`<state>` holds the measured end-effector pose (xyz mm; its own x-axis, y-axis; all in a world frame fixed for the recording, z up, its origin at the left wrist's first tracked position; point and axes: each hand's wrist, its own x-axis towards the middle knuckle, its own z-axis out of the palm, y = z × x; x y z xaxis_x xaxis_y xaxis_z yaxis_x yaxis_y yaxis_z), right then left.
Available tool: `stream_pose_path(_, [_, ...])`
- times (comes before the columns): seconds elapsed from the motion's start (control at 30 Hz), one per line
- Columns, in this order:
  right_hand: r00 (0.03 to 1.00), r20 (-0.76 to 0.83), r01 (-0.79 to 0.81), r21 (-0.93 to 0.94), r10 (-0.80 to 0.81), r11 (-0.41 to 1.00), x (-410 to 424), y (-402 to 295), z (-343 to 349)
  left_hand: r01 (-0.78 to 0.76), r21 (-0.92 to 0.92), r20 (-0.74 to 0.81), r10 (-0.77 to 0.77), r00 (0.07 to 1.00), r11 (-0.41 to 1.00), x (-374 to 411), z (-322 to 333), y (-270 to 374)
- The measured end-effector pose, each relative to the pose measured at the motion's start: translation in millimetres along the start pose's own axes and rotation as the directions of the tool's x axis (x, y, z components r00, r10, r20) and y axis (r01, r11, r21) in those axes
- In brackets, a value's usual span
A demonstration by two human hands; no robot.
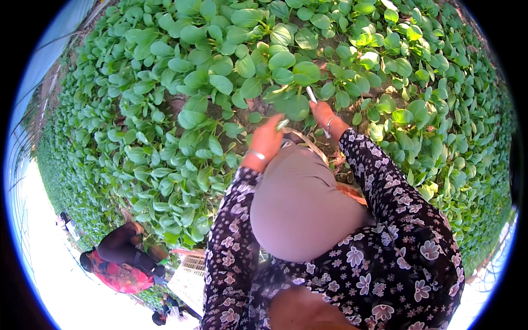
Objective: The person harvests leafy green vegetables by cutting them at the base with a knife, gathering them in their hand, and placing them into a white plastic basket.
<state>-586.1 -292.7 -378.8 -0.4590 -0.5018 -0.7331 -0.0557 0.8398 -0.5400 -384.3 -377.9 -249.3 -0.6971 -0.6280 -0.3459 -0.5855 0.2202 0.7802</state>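
Observation:
Low among the leafy green plants (194, 117), my left hand (266, 140) is closed around a small piece of plant with a pale stem (282, 124). To its right, my right hand (323, 114) grips a thin tool with a light-coloured shaft (311, 94), whose upper end reaches under the leaves. Its lower end shows below the hand, and the working tip is hidden. A broad leaf (296, 107) lies between both hands, just above my knee (305, 202). Each wrist bears a silver-coloured bangle.
Dense rows of leafy greens surround me on both sides. Behind me at lower left, a person (119, 264) bends over the plants beside a light plastic crate (189, 278). Another person (163, 315) is farther back. Curved greenhouse framing (20, 152) runs along the left rim.

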Motion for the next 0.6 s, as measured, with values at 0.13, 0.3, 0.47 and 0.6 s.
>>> stream_pose_path(0.13, [0.974,-0.075,0.189,-0.255,-0.214,0.948,0,5,5,-0.115,0.049,0.125,0.108,0.986,0.992,69,46,5])
stream_pose_path(0.3, [0.943,-0.075,0.288,-0.308,-0.325,0.907,-1,10,4,0.096,0.238,0.313,-0.17,0.935,0.967,133,52,18])
stream_pose_path(0.47, [0.988,-0.037,0.149,0.045,-0.147,0.988,-8,-3,-1,0.184,0.337,0.21,-0.264,0.941,0.924,164,48,-33])
stream_pose_path(0.6, [0.997,0.05,-0.074,0.333,0.061,0.94,-12,1,-7,0.26,0.304,0.243,-0.338,0.909,0.917,169,52,-48])
